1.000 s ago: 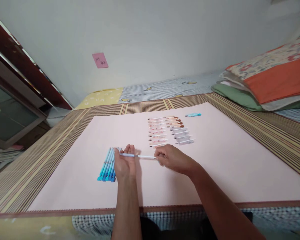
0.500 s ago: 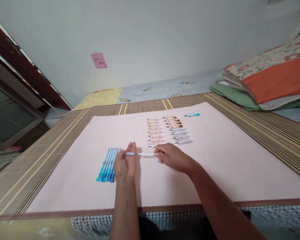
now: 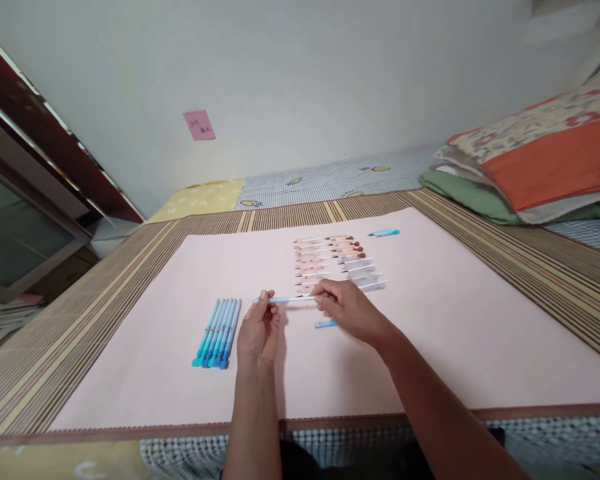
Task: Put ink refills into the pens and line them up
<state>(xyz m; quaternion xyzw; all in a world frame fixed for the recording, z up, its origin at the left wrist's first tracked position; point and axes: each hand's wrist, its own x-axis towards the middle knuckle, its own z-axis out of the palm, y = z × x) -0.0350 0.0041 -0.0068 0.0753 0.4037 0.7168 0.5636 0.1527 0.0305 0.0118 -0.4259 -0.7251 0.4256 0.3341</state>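
Note:
My left hand (image 3: pixel 259 333) pinches a light blue pen barrel (image 3: pixel 280 300) between thumb and fingers, level above the pink sheet. My right hand (image 3: pixel 350 310) grips a thin white pen refill (image 3: pixel 303 299), whose left end meets the barrel's right end in a straight line. How far it sits inside cannot be made out. Below the right fingers lies a short blue pen part (image 3: pixel 325 325), partly covered by that hand. To the left of my left hand, several blue pens (image 3: pixel 217 333) lie side by side.
Beyond my hands, several pink pens (image 3: pixel 310 260), brown-topped pens (image 3: pixel 347 247) and grey pens (image 3: pixel 365 273) lie in rows. Two turquoise pens (image 3: pixel 385 233) rest at the back right. A pink sheet (image 3: pixel 145 373) covers a striped mat (image 3: pixel 90 293). Folded bedding (image 3: pixel 545 167) is piled right.
My left hand has moved slightly right and its fingers have closed around the barrel. More of the barrel shows and less white refill is visible. The short blue part is more exposed.

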